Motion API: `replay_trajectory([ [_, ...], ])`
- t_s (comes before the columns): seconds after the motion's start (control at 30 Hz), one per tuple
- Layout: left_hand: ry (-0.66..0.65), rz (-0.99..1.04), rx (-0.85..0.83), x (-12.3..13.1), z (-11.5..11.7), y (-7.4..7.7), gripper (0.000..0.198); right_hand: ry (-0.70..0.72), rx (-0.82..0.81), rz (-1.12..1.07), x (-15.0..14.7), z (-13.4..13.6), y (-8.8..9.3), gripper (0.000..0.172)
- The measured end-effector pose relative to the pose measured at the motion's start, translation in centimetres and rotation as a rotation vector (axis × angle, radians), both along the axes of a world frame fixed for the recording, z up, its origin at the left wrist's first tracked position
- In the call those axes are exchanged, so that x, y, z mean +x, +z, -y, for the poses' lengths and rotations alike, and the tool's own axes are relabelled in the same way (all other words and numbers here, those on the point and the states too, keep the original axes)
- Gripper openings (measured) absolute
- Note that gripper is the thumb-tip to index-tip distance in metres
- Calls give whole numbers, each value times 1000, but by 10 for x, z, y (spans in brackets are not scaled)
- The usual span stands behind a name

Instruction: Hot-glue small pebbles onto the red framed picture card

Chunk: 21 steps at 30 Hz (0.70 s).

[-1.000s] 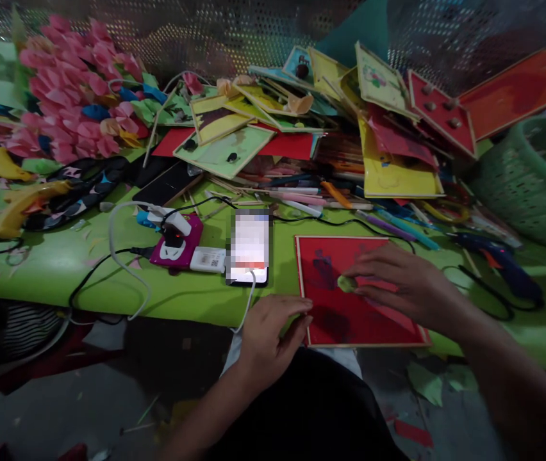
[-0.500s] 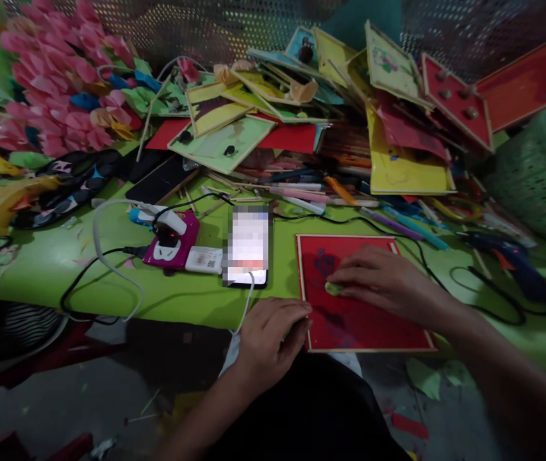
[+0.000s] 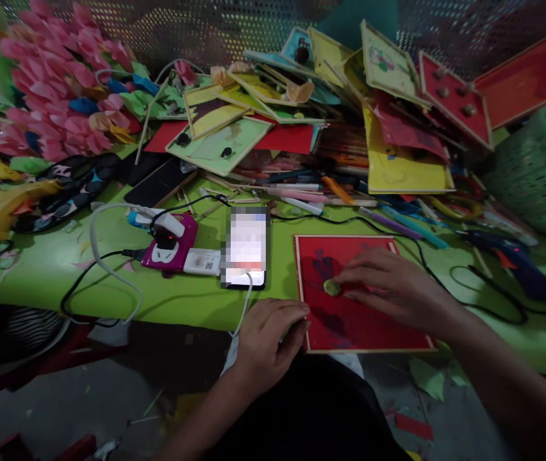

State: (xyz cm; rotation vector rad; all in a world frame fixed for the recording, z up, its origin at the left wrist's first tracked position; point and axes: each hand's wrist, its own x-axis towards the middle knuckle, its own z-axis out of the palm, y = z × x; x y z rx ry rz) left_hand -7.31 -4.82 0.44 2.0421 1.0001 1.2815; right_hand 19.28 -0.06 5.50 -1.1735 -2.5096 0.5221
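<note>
Pinching a green disc [image 3: 332,287] at its nine o'clock, the right hand [image 3: 398,286] faces the left hand [image 3: 268,336], thumb and fingers apart.

Left hand [image 3: 272,334] in a loose curl (thumb beneath the fingers), right hand [image 3: 395,282] palm-down, fingertips leftward.

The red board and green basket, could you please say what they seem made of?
Red board: probably card or paper, flat and smooth-looking, edged with thin, pale strips resembling wood. Green basket: likely plastic, fairly dull, judging by its evenly coloured wall with small holes.
</note>
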Motion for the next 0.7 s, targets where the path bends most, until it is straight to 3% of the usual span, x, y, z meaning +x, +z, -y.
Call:
replay_trajectory([
  [0.3,41,-33,26,1,0,0,27,9,14,-17,-7,-1,-8,18],
  [0.53,25,-40,-55,4,2,5,21,15,16,16,-6,0,-11,19],
  [0.7,19,-28,-144,9,0,14,25,-50,-52,-85,-9,-1,-11,17],
])
